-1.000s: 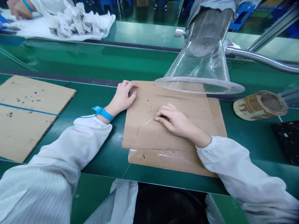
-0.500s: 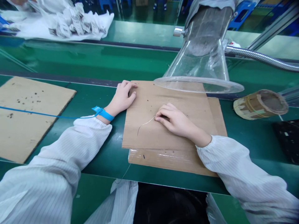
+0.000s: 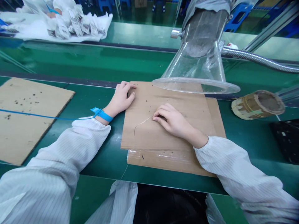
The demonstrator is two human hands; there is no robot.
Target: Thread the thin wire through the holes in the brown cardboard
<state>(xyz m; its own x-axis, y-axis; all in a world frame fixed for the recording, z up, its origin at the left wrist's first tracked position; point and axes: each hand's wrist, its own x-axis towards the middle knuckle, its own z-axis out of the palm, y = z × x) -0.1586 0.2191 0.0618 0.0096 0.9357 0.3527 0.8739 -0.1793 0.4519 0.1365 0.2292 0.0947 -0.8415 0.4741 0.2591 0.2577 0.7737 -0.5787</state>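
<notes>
My right hand (image 3: 171, 119) rests on a brown cardboard sheet (image 3: 163, 137) with its fingers curled in a pinch on a thin curved wire (image 3: 139, 124) that trails off to the left. My left hand (image 3: 121, 98) lies at the cardboard's far left corner, fingers bent over the edge and holding nothing I can see. A blue wrist strap (image 3: 102, 114) with a blue cord (image 3: 42, 115) circles my left wrist. Both arms wear white striped sleeves.
A clear funnel hood (image 3: 198, 70) on a flexible metal hose (image 3: 259, 59) hangs over the cardboard's far edge. A worn tape roll (image 3: 258, 104) lies at the right, a second cardboard sheet (image 3: 25, 118) at the left. White bags (image 3: 70, 23) and another person's sleeve lie across the green belt.
My hands and the wire have stayed put; the view has shifted slightly. The other person's hand at the far left has moved among the white bags.
</notes>
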